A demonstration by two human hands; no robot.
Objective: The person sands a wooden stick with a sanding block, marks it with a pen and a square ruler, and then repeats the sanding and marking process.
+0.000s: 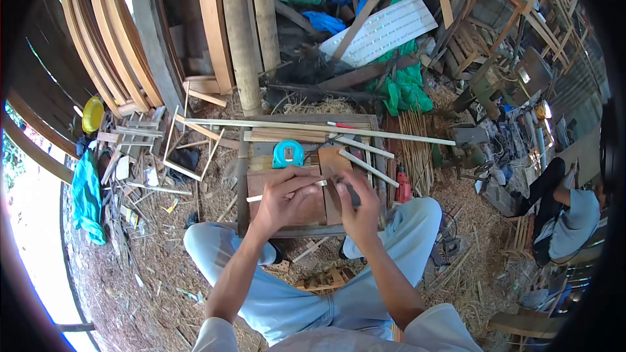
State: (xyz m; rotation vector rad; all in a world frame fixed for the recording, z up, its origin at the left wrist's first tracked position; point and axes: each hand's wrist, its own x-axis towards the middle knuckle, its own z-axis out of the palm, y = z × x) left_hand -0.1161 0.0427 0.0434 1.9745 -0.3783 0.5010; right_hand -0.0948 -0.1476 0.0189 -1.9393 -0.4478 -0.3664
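Observation:
My left hand (287, 199) is closed around a thin pale wooden strip (254, 199), whose cut end points toward my right hand. My right hand (360, 212) is bent close beside that end, fingers curled over a small dark grey piece (353, 194) that I cannot make out. Both hands are over a low wooden work table (242, 182). Just beyond my left hand sits a turquoise tape measure (288, 154). A flat brown board (331, 160) lies beyond and partly under my fingers.
One long wooden strip (313, 128) crosses the table's far side, with shorter sticks (368, 168) at its right. A red tool (403, 186) rests off the right edge. Small wooden frames (189, 156) stand left. Another person (574, 221) sits far right. Shavings cover the ground.

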